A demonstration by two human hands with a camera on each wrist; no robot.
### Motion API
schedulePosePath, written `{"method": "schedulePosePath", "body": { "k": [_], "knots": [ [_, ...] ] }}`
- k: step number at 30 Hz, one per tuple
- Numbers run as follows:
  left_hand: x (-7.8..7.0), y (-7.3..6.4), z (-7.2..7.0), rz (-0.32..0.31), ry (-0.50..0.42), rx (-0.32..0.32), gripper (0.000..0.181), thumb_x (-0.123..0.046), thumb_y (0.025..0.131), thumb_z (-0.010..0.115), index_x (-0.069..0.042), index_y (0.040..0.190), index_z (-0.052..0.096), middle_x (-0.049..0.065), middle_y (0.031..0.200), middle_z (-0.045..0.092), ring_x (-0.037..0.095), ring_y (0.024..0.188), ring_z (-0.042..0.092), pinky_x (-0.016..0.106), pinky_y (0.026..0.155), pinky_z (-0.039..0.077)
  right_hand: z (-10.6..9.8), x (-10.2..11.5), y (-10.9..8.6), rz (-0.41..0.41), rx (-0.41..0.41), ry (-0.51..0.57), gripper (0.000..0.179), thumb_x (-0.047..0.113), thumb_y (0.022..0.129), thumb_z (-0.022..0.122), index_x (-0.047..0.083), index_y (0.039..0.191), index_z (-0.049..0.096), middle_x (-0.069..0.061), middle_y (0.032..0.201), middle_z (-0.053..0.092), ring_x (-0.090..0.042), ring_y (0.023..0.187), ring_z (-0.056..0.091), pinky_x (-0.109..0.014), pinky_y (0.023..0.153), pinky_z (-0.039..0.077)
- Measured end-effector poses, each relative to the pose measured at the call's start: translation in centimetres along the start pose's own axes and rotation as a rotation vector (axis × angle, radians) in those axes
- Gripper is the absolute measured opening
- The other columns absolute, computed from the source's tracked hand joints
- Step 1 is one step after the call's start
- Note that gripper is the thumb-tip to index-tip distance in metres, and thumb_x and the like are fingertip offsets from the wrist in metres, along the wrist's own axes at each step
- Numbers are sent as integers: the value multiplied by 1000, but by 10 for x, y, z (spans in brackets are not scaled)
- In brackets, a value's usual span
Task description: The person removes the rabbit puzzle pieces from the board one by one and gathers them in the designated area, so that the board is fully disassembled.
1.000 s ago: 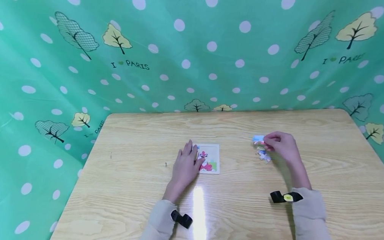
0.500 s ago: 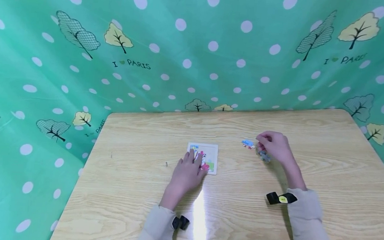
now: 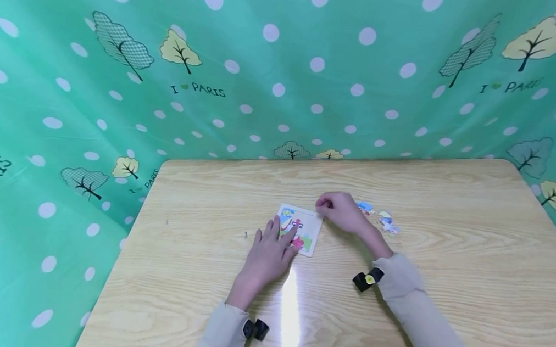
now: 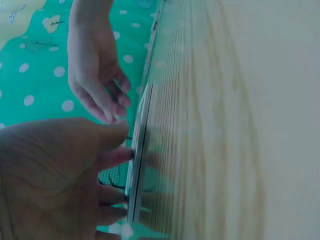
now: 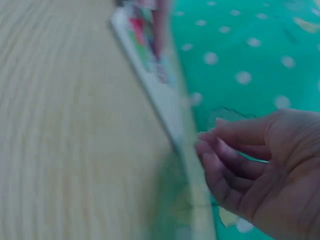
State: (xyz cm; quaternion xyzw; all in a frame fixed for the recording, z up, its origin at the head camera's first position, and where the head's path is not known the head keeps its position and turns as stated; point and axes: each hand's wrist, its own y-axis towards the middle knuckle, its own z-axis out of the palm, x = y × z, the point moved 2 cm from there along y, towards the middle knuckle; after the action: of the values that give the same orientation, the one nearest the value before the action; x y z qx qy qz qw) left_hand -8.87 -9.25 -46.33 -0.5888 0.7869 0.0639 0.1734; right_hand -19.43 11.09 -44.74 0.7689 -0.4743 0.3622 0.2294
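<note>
A square jigsaw puzzle board [image 3: 314, 226] with a white border lies on the table; its picture shows pink, blue and green parts, and part of its inside is bare white. My left hand [image 3: 267, 254] rests on its left and lower part with fingers spread over the picture. At its upper right corner is my right hand [image 3: 343, 211], thumb and fingertips pinched together. In the left wrist view a pale sliver of a puzzle piece [image 4: 120, 120] shows at the right fingertips; the fingers mostly hide it. The right wrist view shows the curled right fingers [image 5: 220, 165] beyond the board.
Right of the board lie loose puzzle pieces: a blue one [image 3: 365, 207], partly behind the right hand, and a blue-and-white group [image 3: 388, 223]. A green dotted curtain [image 3: 276, 85] hangs behind the wooden table [image 3: 191, 254]. A tiny dark mark [image 3: 246, 234] shows left of the board.
My right hand has moved left from the loose pieces to the board's upper right corner. The blue piece it held earlier now lies on the table. My left hand has shifted slightly on the board.
</note>
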Motion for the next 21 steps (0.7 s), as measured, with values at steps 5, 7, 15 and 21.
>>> {"method": "schedulePosePath", "body": {
  "k": [5,7,15,21],
  "knots": [
    [9,6,-3,47,-12,4,51,-47,109,46,-19,151,56,27,164,28,47,151,26,68,119,25,20,5,15,-123,111,-72,36,-1,94,67,-3,130,66,-16,119,66,-30,108,62,-46,98,54],
    [15,8,-4,57,-37,16,48,-46,109,48,-21,149,57,22,165,28,46,153,23,68,119,23,25,6,19,-177,165,-110,41,-3,95,66,1,136,66,-16,127,62,-32,115,58,-49,102,50],
    [28,7,-14,42,71,-86,41,-43,107,56,-20,137,69,17,156,48,48,147,36,69,114,34,29,4,19,-215,225,-222,42,3,97,68,9,139,66,-10,123,57,-25,108,50,-39,93,49],
    [18,7,-13,34,159,-124,54,-43,104,61,-2,137,66,25,149,53,47,142,44,66,110,42,29,8,20,-154,246,-272,46,9,94,73,10,139,66,-8,116,55,-22,100,49,-35,84,49]
  ]
}}
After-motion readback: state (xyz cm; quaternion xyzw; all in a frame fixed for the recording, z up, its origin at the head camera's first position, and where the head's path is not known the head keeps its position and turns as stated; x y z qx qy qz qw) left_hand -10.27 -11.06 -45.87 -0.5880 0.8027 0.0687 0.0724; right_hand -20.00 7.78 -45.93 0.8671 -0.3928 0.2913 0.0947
